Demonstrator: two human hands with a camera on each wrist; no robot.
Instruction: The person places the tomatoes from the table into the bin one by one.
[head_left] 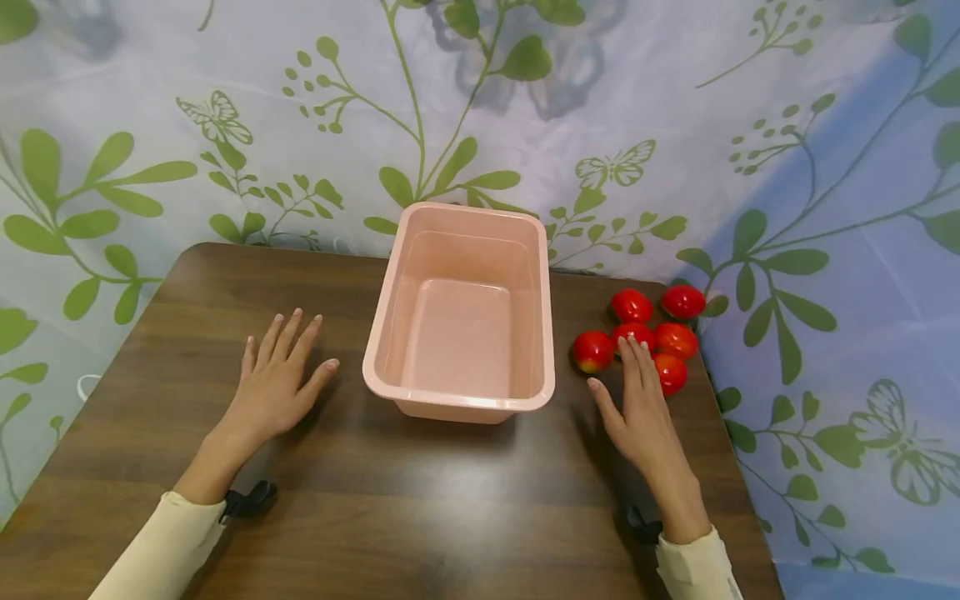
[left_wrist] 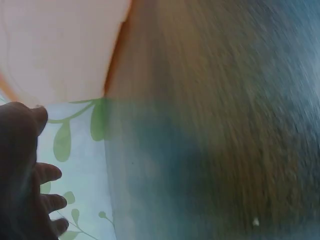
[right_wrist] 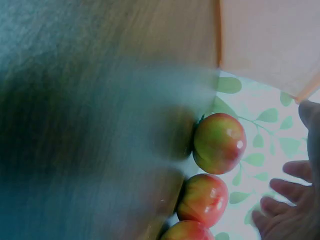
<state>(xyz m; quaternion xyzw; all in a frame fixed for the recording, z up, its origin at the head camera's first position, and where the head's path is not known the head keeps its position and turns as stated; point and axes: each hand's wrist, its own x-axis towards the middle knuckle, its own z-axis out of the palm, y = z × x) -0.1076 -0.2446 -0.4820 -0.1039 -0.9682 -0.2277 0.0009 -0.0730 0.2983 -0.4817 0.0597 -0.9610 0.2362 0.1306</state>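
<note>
A pink plastic tub (head_left: 459, 406) stands at the middle back of the table, with nothing inside it. To its right lies a cluster of several red tomatoes (head_left: 592, 352), some showing yellow-green patches in the right wrist view (right_wrist: 220, 143). My right hand (head_left: 643, 417) is held over the table by the tomatoes, fingers extended; its fingertips overlap the front ones in the head view. On the left, my left hand (head_left: 273, 387) is spread with straight fingers, apart from the tub and holding nothing.
The brown wooden table (head_left: 360, 517) ends at a wall hung with leaf-and-butterfly cloth (head_left: 300, 125). The cloth continues along the right side, close to the tomatoes. Each wrist wears a black strap (head_left: 251, 498).
</note>
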